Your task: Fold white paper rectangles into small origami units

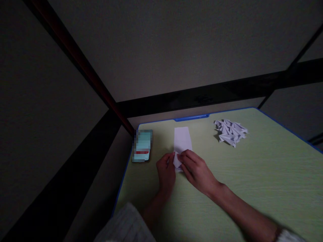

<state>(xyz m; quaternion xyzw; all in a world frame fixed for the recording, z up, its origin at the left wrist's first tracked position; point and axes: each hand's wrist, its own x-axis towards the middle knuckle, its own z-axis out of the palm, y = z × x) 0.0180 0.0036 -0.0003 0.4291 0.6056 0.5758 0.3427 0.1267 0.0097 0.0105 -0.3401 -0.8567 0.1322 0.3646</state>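
Between my hands is a small folded piece of white paper (177,162), pointed at its top. My left hand (166,169) pinches its left edge, fingers closed. From the right, my right hand (198,169) grips the same piece with thumb and fingers together, hiding part of it. Just beyond lies a white paper strip (182,138), flat on the table, its near end overlapped by the folded piece and my fingers. I cannot make out whether the two are joined.
The light green table (252,181) has a blue rim and a blue handle (192,118) at the back. A phone (143,146) with a lit screen lies at the left edge. Several folded white paper pieces (230,131) are heaped at the back right. Walls stand behind and left.
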